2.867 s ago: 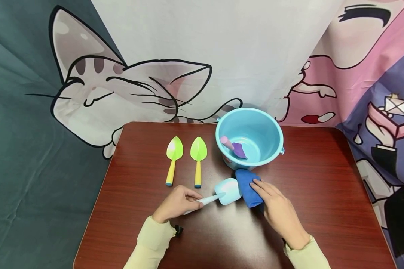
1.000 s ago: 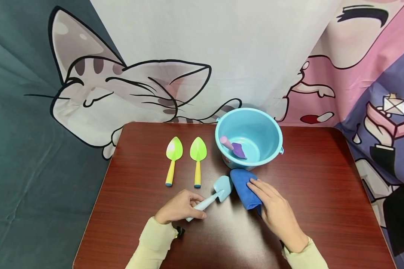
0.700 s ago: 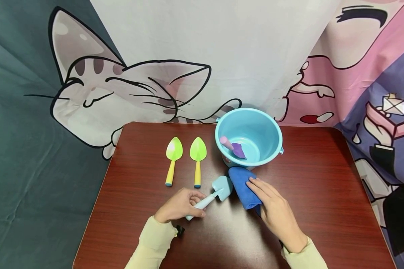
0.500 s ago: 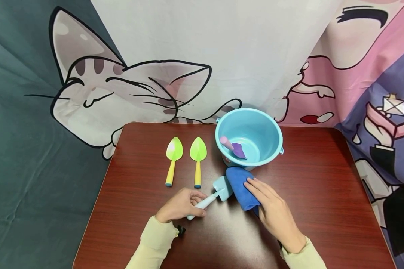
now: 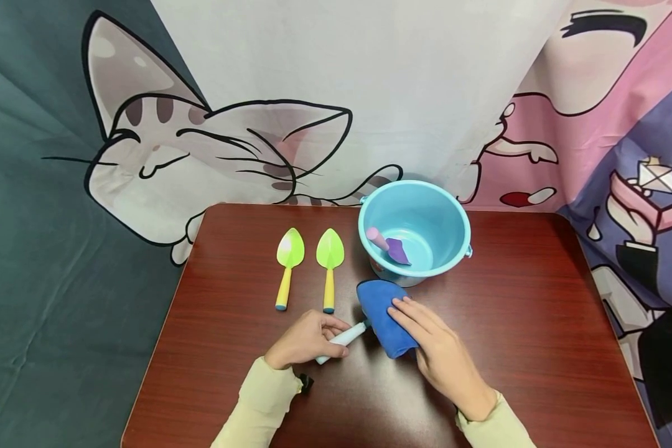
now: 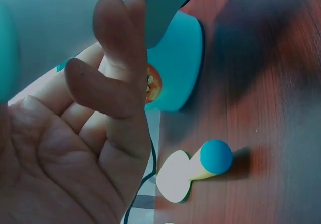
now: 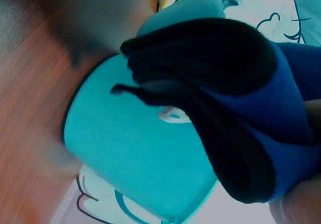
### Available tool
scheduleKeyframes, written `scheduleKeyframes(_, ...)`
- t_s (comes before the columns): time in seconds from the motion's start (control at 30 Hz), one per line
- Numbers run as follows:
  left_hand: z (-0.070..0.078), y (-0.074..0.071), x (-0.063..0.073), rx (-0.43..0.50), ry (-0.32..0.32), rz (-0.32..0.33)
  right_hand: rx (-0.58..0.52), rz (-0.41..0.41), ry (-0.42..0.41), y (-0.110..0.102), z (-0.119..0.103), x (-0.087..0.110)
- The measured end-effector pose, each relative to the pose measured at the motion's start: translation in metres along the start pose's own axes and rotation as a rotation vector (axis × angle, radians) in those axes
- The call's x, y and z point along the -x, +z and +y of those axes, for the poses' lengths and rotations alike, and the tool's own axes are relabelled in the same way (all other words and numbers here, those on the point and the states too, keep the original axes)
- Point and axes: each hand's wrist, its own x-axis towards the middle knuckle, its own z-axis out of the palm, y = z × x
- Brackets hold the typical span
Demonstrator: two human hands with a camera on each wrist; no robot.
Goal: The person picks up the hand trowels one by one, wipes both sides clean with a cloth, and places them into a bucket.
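My left hand [image 5: 308, 339] grips the pale blue handle of a toy shovel [image 5: 344, 339] between thumb and fingers. In the left wrist view the handle [image 6: 55, 25] runs across the fingers, above the table. My right hand [image 5: 445, 348] holds a folded blue cloth [image 5: 383, 314], which hides the shovel's blade in the head view. The right wrist view shows part of the light blue blade [image 7: 188, 13] against the cloth's folds [image 7: 200, 58]. Just behind the cloth stands a light blue bucket [image 5: 437, 230] with a small purple shovel [image 5: 396, 251] inside.
Two toy shovels with green blades and yellow handles, the left one [image 5: 287, 267] and the right one [image 5: 330, 267], lie side by side left of the bucket. The brown table [image 5: 537, 298] ends at a printed cartoon curtain [image 5: 425, 81] behind.
My right hand has moved the cloth leftward over the shovel's blade, which showed uncovered before. Earlier my left hand turned and tilted the shovel, and it has since shifted slightly right.
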Motion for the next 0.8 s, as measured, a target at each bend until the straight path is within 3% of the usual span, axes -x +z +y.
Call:
scheduleKeyframes(0.4,0.008,0.005,-0.002,-0.02,0.065,-0.024,0.073,-0.156,-0.054,0.016,-0.002,0.002)
scheduleKeyframes(0.6,0.007,0.003,-0.001,-0.04,0.089,-0.033,0.09,-0.201,-0.029,0.019,-0.002,0.003)
scheduleKeyframes(0.8,0.007,0.002,0.001,-0.042,0.063,-0.028,0.096,-0.231,0.025,0.021,0.003,0.006)
